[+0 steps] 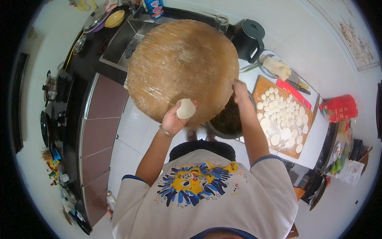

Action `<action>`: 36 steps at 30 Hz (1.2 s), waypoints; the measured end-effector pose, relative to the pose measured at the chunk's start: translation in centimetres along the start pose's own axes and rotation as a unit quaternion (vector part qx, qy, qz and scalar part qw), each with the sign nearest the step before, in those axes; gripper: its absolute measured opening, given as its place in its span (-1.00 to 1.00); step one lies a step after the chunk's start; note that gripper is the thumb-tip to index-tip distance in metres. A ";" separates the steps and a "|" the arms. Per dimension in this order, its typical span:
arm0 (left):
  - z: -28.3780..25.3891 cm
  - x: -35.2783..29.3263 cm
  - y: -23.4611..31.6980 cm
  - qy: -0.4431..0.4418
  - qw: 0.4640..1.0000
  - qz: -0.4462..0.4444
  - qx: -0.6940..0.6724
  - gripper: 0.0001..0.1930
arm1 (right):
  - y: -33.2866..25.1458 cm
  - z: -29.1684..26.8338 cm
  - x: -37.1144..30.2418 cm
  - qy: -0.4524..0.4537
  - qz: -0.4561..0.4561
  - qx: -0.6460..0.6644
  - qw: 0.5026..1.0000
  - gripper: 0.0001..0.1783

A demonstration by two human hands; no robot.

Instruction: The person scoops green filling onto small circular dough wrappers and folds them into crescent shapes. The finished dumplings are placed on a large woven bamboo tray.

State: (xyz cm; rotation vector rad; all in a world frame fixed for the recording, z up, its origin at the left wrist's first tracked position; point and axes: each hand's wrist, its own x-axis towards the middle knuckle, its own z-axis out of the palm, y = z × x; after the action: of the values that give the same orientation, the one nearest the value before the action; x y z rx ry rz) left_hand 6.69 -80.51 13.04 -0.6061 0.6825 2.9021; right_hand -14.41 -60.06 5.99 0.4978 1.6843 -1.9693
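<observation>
A thin round dough wrapper (186, 108) lies across the palm and fingers of my left hand (173, 119), in front of the near edge of a big round tan tray (183, 59). My right hand (240, 91) is closed beside the tray's right edge, above the far side of a deep bowl (215, 130); what its fingers hold, if anything, is too small to make out. Dark filling (229, 117) shows in the bowl, partly covered by my right forearm. To the right, a floured wooden board (260, 85) carries many small dough pieces (274, 103) and several flattened wrappers (286, 134).
A black kettle (248, 40) and a glass jar (221, 23) stand behind the tray. Near the board lie a bowl with a dough lump (276, 67), a knife (298, 87) and a red bag (339, 108). A sink (115, 49) and dark counter (85, 63) run along the left.
</observation>
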 end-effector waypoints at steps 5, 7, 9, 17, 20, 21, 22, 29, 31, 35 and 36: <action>0.9 -1.6 0.2 0.003 0.999 -0.029 0.024 -0.57 | -3.2 -1.3 2.3 0.038 -0.036 -0.168 0.984 -0.56; 0.4 -1.9 -0.1 -0.021 0.999 -0.033 0.018 -0.57 | -3.2 -2.4 0.4 0.067 -0.114 -0.294 0.947 -0.52; 0.0 -2.1 -0.8 -0.038 0.998 -0.048 0.014 -0.57 | -1.2 -4.2 -3.6 0.129 -0.258 -0.436 0.853 -0.48; -1.5 -3.4 -5.9 -0.073 0.981 -0.180 0.022 -0.54 | 12.1 -10.9 -13.6 0.350 -0.122 -0.531 0.762 -0.51; -2.0 -3.8 -7.3 -0.062 0.977 -0.199 0.043 -0.54 | 14.1 -13.1 -12.1 0.317 -0.067 -0.389 0.862 -0.56; -2.2 -3.8 -7.7 -0.058 0.977 -0.199 0.042 -0.54 | 13.3 -12.6 -12.4 0.283 -0.040 -0.307 0.908 -0.59; -2.6 -3.8 -8.1 -0.052 0.978 -0.198 0.039 -0.55 | 12.7 -12.1 -12.9 0.245 -0.013 -0.223 0.943 -0.61; -4.5 -2.7 -11.5 -0.019 0.984 -0.176 0.022 -0.57 | 15.8 -15.5 -11.7 0.220 -0.072 -0.276 0.933 -0.60; -4.4 -2.7 -12.5 -0.012 0.986 -0.165 0.038 -0.58 | 15.1 -14.8 -13.1 0.286 -0.193 -0.371 0.862 -0.58; -5.4 -2.3 -14.2 -0.003 0.988 -0.143 0.054 -0.58 | 10.1 -13.2 -18.0 0.193 -0.324 -0.558 0.739 -0.63; -5.4 -2.2 -14.5 0.000 0.988 -0.141 0.056 -0.58 | 9.7 -13.0 -18.4 0.141 -0.331 -0.609 0.707 -0.65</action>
State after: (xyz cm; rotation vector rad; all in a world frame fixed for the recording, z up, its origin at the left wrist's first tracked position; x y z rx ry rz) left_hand 13.31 -69.93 3.62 -0.6336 0.6908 2.5860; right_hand 5.57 -45.91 6.53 -0.4016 3.1348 -0.6150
